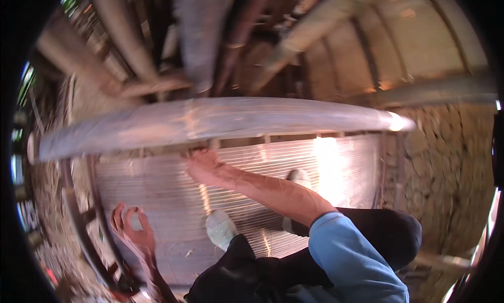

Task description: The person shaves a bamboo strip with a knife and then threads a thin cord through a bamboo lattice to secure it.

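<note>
My right hand (205, 167) reaches across to just below a thick, pale pole (236, 118) that spans the view. Its fingers are curled, somewhat blurred, and I cannot make out what they hold, if anything. To the left, my left hand (134, 229) hangs over the slatted platform (173, 198), thumb and fingers apart, with nothing in it. A blue sleeve (352, 250) covers my right upper arm. On the platform rest my feet in light footwear (220, 229), one left of the other.
Several poles and beams (126, 35) rise beyond the thick pole. A stone wall (436, 161) stands at the right, below pale panels (415, 35). A dark frame rail (86, 240) edges the platform's left side. Bright sunlight (331, 166) falls on the platform's right part.
</note>
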`<state>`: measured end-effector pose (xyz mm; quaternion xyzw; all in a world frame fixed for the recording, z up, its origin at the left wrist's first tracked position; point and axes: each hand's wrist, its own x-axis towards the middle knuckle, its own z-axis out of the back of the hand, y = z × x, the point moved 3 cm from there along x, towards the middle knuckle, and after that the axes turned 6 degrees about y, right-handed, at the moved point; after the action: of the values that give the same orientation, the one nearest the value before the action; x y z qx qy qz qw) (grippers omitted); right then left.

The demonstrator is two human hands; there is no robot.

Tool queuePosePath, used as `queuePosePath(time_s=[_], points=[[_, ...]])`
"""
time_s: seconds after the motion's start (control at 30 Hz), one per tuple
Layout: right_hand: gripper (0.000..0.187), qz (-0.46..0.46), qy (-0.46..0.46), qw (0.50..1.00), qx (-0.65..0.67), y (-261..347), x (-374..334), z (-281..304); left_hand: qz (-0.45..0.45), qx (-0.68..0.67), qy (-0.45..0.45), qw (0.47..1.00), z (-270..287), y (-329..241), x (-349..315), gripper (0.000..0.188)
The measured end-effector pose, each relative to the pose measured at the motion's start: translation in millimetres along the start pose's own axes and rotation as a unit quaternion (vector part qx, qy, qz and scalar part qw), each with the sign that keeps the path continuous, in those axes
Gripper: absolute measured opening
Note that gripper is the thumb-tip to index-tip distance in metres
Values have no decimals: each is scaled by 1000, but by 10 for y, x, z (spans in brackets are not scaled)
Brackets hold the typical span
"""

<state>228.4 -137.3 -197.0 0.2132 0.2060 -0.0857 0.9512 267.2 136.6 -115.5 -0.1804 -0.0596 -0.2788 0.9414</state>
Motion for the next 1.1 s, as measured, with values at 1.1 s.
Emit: queuePosePath(time_s=[1.1], points=[[38,-460,-83,878,100,-5196,-5747,220,-191,-74,155,966,-520,-3163,1629,33]])
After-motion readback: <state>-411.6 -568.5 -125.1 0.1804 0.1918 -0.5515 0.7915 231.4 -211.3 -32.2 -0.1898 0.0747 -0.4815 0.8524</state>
